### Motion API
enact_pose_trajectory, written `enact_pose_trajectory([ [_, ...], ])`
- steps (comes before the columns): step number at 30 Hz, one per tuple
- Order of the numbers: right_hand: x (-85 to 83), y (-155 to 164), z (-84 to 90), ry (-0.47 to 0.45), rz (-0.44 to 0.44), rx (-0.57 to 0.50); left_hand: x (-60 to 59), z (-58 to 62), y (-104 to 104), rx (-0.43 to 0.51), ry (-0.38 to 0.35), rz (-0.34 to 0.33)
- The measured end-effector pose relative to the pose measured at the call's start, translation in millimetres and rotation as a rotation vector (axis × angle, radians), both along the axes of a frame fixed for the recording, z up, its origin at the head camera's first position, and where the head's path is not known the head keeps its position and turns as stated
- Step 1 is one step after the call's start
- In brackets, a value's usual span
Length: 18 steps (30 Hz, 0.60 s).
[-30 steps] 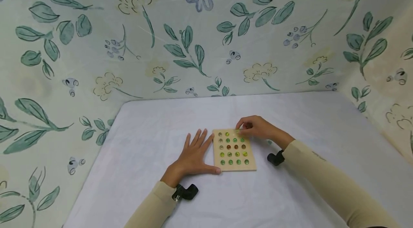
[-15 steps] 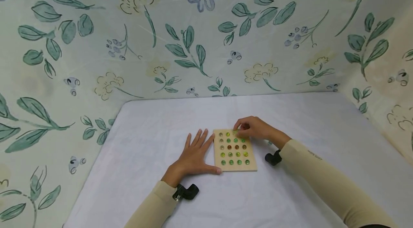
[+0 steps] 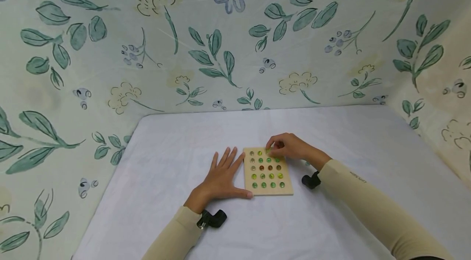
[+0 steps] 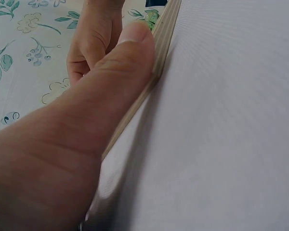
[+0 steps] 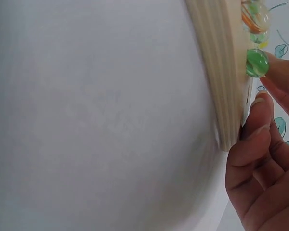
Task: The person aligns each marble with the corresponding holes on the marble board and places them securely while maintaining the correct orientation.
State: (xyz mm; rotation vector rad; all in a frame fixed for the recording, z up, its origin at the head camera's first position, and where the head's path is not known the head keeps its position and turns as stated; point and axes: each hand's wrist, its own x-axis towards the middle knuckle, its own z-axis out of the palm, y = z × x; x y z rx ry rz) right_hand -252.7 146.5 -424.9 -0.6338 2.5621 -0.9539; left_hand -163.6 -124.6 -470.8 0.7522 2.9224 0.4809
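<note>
A pale wooden board (image 3: 287,190) lies on the white cloth, with rows of green, yellow, reddish-brown and clear glass marbles in its dimples. My left hand (image 3: 218,180) is spread flat at its left side; the index fingertip touches the edge and the thumb lies by the near-left corner. At the far edge, my right hand (image 3: 292,146) has thumb and curled index finger around a yellow-green marble (image 3: 268,151) in the far row. That row's right end is covered by the hand. In the right wrist view a green marble (image 5: 256,63) sits beside the thumb.
A loose green marble (image 3: 307,162) lies on the cloth right of the board, partly screened by the right forearm. White cloth (image 3: 176,137) surrounds the board. A flowered fabric wall (image 3: 239,59) rises behind and at both sides.
The right hand has shifted slightly left along the board's far edge, then stayed nearly still for the last half second. The left hand holds its place.
</note>
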Motion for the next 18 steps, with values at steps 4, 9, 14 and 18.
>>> enact_pose_trajectory([
  [4, 0.1, 0.2, -0.7, -0.002, 0.002, 0.004, 0.3, 0.2, 0.0, 0.000, 0.001, 0.000],
  [9, 0.1, 1.0, -0.9, -0.001, 0.011, 0.006, 0.6, -0.3, 0.0, -0.001, 0.000, -0.002],
  [14, 0.2, 2.9, 0.8, 0.003, 0.014, -0.005, -0.1, -0.8, 0.2, 0.005, 0.001, -0.004],
  [18, 0.3, 4.9, 1.9, 0.006, 0.006, -0.008, -0.1, -0.2, 0.3, -0.008, -0.002, 0.000],
])
